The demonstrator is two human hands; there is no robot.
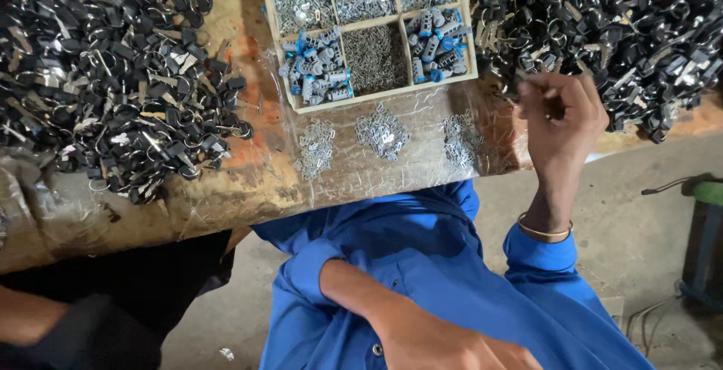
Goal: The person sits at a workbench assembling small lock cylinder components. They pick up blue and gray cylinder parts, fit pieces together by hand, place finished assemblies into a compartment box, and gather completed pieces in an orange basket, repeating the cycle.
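**Pinching One Tiny Piece Beside the Big Black Pile**

The right hand (561, 121) is lifted a little above the counter (248, 182), near its right end. Its thumb and fingertips (536, 88) are squeezed together on a small piece (548, 93). The piece is too little to make out well. It looks pale and hard, like metal.

A piece like that should be very light and stiff. It will not bend or break, but it could easily slip out or get lost. A fingertip pinch on its two flat sides looks like the best hold.

The left hand (444, 340) rests low against the blue shirt (422, 249), away from the counter. Its fingers go out of view, so I cannot tell if it is open or closed.

Just past the right hand lies a big pile of black parts (602, 16) with silver bits, filling the far right corner. These look tangled, so pulling one may drag others along. Another black pile (113, 76) fills the far left corner.

Between the piles, at the far edge, sits a tray (384, 93) with boxes inside. Some hold tiny silver bits, and two hold blue and grey tubes (316, 69). Three little silver heaps (382, 133) lie in a row in front of the tray, on clear plastic.

A gold bangle (544, 231) sits on the right wrist. Another person's arm (22, 317) shows below the near left corner.
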